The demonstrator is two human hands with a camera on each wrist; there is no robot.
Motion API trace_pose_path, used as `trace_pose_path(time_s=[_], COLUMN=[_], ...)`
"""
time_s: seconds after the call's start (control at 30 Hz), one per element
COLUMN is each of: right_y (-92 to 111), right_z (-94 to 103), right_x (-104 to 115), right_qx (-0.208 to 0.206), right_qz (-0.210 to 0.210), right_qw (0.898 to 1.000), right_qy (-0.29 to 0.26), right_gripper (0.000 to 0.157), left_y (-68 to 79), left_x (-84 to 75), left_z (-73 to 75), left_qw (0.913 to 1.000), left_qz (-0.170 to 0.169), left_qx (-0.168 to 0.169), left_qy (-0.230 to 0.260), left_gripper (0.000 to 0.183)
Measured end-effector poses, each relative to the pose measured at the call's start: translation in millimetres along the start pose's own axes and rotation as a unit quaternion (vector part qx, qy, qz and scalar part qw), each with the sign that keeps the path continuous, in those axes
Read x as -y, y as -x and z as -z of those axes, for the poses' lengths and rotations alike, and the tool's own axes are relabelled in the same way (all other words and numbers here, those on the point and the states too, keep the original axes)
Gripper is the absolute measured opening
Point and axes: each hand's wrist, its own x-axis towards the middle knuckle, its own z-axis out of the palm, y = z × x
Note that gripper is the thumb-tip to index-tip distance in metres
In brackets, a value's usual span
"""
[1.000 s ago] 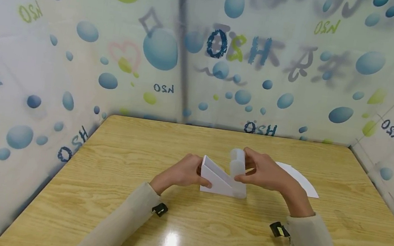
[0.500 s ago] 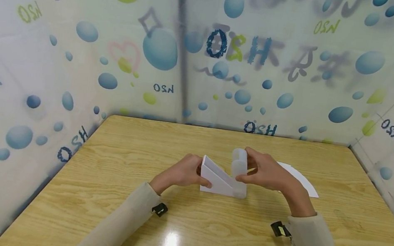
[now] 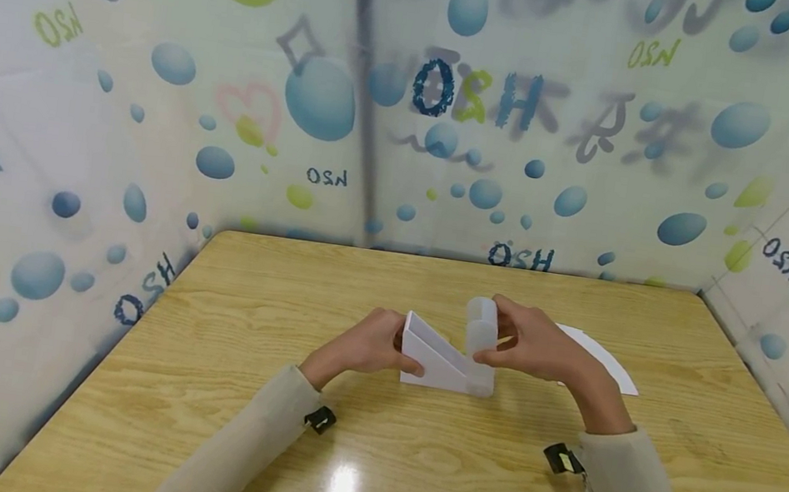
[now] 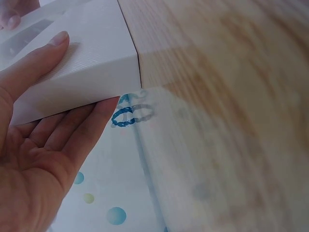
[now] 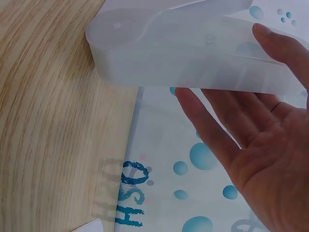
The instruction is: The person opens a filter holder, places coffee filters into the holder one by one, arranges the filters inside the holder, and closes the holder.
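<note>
A white slant-topped holder (image 3: pixel 432 367), like a magazine file, stands on the table in the middle of the head view. My left hand (image 3: pixel 369 342) grips its tall end, thumb on the near side. In the left wrist view that hand's fingers lie under the white holder's edge (image 4: pixel 104 72). A translucent, round-ended plastic part (image 3: pixel 480 334) rises at the holder's low right end. My right hand (image 3: pixel 535 343) holds it between thumb and fingers. The right wrist view shows the translucent part (image 5: pixel 140 53) running from its rounded end on the table into that hand.
Behind the right hand lies a white sheet (image 3: pixel 605 361) with a curved edge. The wooden table (image 3: pixel 267 287) meets a patterned fabric wall (image 3: pixel 404 180) at its back edge. Black wrist devices (image 3: pixel 320 419) hang at both cuffs.
My right hand and the translucent part have shifted slightly to the right. The left hand and the white holder have stayed in place.
</note>
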Motion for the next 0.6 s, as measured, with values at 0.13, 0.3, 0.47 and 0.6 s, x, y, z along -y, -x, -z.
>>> trace_pose_path(time_s=[0.13, 0.3, 0.47, 0.6], right_y=[0.3, -0.1, 0.6, 1.2], right_z=[1.8, 2.4, 2.6, 3.4], right_x=[0.3, -1.0, -2.4, -1.9], right_qx=[0.001, 0.002, 0.003, 0.004], right_qz=[-0.009, -0.007, -0.005, -0.010], right_qw=[1.000, 1.000, 1.000, 1.000], right_qy=[-0.003, -0.009, -0.010, -0.010], right_gripper=[0.049, 0.048, 0.048, 0.050], left_y=[-0.2, 0.0, 0.8, 1.0], left_x=[-0.3, -1.1, 0.0, 0.1], left_z=[0.5, 1.5, 1.1, 0.8], left_qw=[1.0000, 1.0000, 1.0000, 1.0000], left_qz=[0.000, 0.003, 0.004, 0.004], left_qx=[-0.001, -0.003, -0.001, -0.001], left_qy=[0.000, -0.001, -0.001, 0.001], left_gripper=[0.035, 0.036, 0.036, 0.037])
